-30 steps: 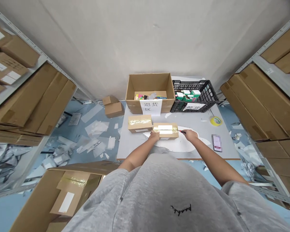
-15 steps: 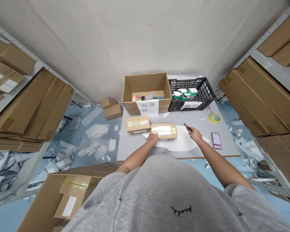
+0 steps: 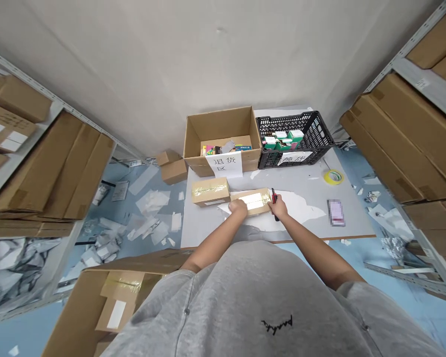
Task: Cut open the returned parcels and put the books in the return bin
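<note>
A small taped carton (image 3: pixel 258 201) with a white label on top lies on the table in front of me, slightly turned. My left hand (image 3: pixel 238 208) is closed over its left end, and the fingertips are partly hidden. At the carton's right end, my right hand (image 3: pixel 279 208) is wrapped round a red and black utility knife (image 3: pixel 275 197). The knife's tip points away from me, close beside the taped end; whether it touches cannot be made out. Just left stands a second taped carton (image 3: pixel 210 191). White paper (image 3: pixel 301 206) lies under the carton.
Behind are a large open carton (image 3: pixel 223 119) with a paper sign and a black crate (image 3: pixel 293 161) holding green and white boxes. Yellow tape (image 3: pixel 333 177) and a blurred pink item (image 3: pixel 336 213) lie rightward. Shelves of cartons flank me; a big box (image 3: pixel 70 307) stands lower left.
My right hand has brought the knife leftward to the carton's right end. The carton has turned a little, its right end away from me, with my left hand still on it.
</note>
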Motion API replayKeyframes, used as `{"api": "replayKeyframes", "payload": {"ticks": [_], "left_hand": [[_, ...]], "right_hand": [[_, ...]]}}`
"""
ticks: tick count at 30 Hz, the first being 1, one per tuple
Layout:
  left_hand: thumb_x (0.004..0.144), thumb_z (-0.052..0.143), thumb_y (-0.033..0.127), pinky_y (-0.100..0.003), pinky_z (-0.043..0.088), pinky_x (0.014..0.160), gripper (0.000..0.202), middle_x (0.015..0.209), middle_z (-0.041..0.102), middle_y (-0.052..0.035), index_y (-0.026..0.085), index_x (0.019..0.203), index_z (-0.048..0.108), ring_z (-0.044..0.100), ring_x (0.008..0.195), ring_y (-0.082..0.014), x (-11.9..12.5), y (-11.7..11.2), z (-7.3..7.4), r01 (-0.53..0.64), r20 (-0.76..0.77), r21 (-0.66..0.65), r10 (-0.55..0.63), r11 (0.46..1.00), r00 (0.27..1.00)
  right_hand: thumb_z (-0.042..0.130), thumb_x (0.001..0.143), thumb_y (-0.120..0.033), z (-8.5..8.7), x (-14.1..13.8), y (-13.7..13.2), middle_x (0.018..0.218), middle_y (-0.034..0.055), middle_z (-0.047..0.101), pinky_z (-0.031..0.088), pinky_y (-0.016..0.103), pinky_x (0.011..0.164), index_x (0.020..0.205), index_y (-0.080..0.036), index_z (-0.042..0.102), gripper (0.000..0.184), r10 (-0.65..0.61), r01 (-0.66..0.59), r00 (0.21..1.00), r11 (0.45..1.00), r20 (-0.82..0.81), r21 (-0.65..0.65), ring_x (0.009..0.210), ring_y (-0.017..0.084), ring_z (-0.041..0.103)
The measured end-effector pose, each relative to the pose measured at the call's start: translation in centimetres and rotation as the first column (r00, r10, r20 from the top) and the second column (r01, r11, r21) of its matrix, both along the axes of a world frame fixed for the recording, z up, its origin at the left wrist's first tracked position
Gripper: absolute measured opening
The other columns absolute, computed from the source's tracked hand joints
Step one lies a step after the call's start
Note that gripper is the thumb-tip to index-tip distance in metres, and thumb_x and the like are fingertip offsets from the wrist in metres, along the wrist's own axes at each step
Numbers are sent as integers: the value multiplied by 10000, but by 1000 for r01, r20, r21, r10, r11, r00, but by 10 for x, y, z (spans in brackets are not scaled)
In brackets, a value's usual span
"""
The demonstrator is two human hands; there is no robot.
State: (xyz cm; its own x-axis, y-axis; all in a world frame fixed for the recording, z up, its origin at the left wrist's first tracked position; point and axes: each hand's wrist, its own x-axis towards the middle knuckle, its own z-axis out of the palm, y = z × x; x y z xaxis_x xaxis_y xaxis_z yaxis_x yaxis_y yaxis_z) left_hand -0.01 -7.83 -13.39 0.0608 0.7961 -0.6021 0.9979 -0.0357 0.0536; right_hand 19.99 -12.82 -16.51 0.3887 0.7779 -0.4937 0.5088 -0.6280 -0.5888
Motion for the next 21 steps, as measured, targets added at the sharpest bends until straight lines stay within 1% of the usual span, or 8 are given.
{"api": "replayKeyframes", "payload": {"ticks": [2, 5, 6, 7, 10, 13, 17, 21], "left_hand": [[1035, 486, 504, -477, 489, 1044, 567, 1405, 614, -267, 95, 1408, 608, 577, 1320, -367, 15, 7, -1, 90, 37, 150, -97, 985, 995], [997, 516, 643, -465, 335, 1204, 767, 1620, 423, -209, 142, 1573, 447, 413, 1466, -346, 30, 13, -12, 296, 120, 403, -370, 866, 921], [990, 510, 673, -462, 309, 1219, 807, 1640, 399, -190, 162, 1605, 404, 399, 1473, -337, 32, 13, -18, 337, 133, 437, -431, 834, 893], [994, 489, 688, -459, 299, 1222, 820, 1641, 401, -175, 183, 1629, 366, 403, 1468, -327, 33, 13, -24, 359, 141, 441, -459, 822, 877], [1030, 411, 672, -441, 333, 1180, 780, 1538, 512, -165, 215, 1654, 317, 483, 1380, -307, 32, 14, -40, 367, 151, 439, -470, 820, 870], [1043, 405, 645, -424, 361, 1141, 766, 1438, 572, -184, 203, 1660, 304, 519, 1324, -315, 33, 20, -46, 374, 152, 429, -473, 822, 868], [1041, 428, 629, -458, 370, 1140, 780, 1418, 557, -235, 202, 1675, 271, 520, 1339, -353, 37, 30, -41, 373, 182, 319, -442, 871, 878], [1049, 420, 615, -478, 355, 1174, 781, 1473, 519, -253, 194, 1683, 244, 474, 1409, -358, 39, 33, -33, 332, 234, 244, -388, 911, 891]], "right_hand": [[711, 917, -307, -3, -1, 0, 931, 31, 709, 516, 239, 578, 1276, -228, 488, 430, -1, 1, 999, 1000, 51, 9, 602, 158, 666], [738, 891, -323, -7, -1, 0, 961, 35, 717, 513, 238, 588, 1264, -234, 513, 444, -42, 41, 998, 999, 46, 15, 640, 166, 686], [738, 891, -332, -8, -1, 0, 963, 34, 717, 508, 239, 571, 1265, -233, 515, 446, -55, 54, 998, 998, 29, 10, 611, 160, 678], [736, 892, -340, -9, -1, 0, 965, 32, 716, 503, 241, 551, 1267, -233, 515, 449, -65, 65, 998, 998, 10, 5, 574, 153, 664], [735, 895, -352, -14, 0, 1, 978, 34, 720, 499, 245, 531, 1282, -231, 510, 463, -79, 79, 997, 997, -16, -3, 531, 143, 645], [755, 885, -351, -16, 0, 5, 1010, 45, 731, 518, 241, 607, 1272, -233, 521, 467, -55, 54, 997, 998, 53, 22, 666, 169, 702], [778, 875, -345, -13, 1, 11, 1039, 58, 739, 534, 243, 708, 1258, -235, 524, 473, -17, 13, 993, 999, 116, 34, 841, 200, 733], [709, 944, -331, -1, -1, 8, 963, 45, 736, 543, 236, 647, 1295, -226, 468, 439, -46, 45, 999, 999, 20, 17, 693, 174, 718]]}}
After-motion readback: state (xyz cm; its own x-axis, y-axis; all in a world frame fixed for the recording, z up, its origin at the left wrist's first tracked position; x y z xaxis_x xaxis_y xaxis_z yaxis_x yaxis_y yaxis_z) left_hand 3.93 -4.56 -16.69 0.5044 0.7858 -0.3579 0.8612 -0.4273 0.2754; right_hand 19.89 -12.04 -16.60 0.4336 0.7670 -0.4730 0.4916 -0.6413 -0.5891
